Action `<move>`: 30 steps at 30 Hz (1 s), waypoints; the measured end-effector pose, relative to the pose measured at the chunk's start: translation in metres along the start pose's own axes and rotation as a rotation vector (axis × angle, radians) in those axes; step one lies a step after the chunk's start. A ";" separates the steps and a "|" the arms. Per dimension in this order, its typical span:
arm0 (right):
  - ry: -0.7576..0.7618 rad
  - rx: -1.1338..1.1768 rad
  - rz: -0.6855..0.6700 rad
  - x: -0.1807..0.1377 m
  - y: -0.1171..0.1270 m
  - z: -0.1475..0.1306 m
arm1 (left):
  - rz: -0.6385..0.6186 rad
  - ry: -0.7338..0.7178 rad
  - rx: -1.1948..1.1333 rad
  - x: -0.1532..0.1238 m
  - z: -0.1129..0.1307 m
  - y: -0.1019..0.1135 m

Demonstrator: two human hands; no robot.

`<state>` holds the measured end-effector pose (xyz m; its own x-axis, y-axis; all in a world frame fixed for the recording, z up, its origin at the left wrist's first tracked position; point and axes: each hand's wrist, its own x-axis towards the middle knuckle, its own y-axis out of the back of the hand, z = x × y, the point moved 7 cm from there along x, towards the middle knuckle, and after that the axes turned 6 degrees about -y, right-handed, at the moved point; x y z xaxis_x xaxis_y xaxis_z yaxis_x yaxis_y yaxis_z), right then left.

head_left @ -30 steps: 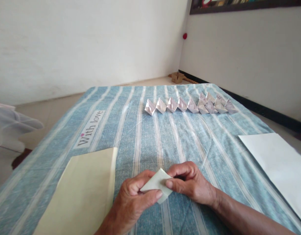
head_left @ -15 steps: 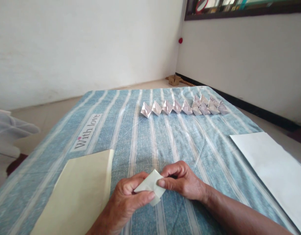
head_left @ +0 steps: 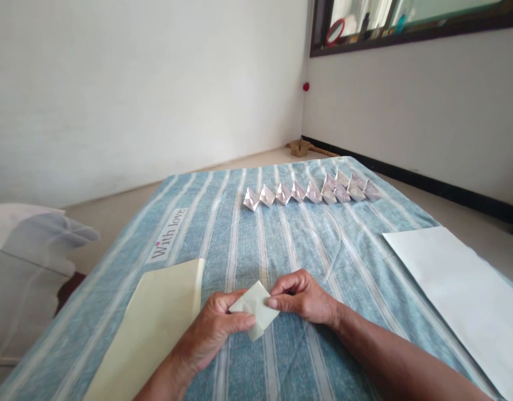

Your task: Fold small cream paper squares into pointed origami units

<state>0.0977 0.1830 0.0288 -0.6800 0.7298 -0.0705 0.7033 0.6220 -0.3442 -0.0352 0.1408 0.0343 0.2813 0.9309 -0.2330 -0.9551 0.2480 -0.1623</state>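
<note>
A small folded square of pale green paper [head_left: 257, 303] is held between both hands above the striped cloth, one corner pointing away from me. My left hand [head_left: 223, 323] pinches its left side, thumb lying on top and fingers behind. At the right corner, my right hand [head_left: 300, 298] grips the paper between thumb and forefinger. Farther back stands a row of folded paper pieces [head_left: 282, 194] with pointed tops, bunched more closely at the right end.
A blue and white striped cloth [head_left: 223, 234] covers the table. A pale yellow sheet stack [head_left: 156, 317] lies left, white paper [head_left: 457, 289] right. "With love" lettering [head_left: 168, 234] marks the cloth. White fabric [head_left: 30, 278] hangs at far left; a small cardboard box [head_left: 299, 147] sits on the floor beyond.
The paper has been turned slightly and lies flatter, its lower flap now lined up as a corner. Both hands still hold it. The camera view has tilted up and shifted a little.
</note>
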 end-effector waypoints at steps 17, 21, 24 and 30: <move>0.081 0.146 0.256 0.004 0.040 -0.013 | 0.123 -0.057 -0.042 0.059 0.035 0.000; 0.071 0.028 0.317 0.002 0.043 -0.018 | 0.106 -0.040 -0.093 0.067 0.021 -0.005; 0.052 0.003 0.325 0.001 0.041 -0.018 | 0.086 -0.027 -0.134 0.067 0.016 -0.006; 0.045 -0.022 0.359 -0.001 0.042 -0.017 | 0.043 -0.044 -0.212 0.068 0.017 -0.008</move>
<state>0.1311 0.2132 0.0308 -0.3792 0.9144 -0.1417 0.9004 0.3293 -0.2845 -0.0101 0.2061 0.0357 0.2318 0.9514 -0.2026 -0.9238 0.1500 -0.3523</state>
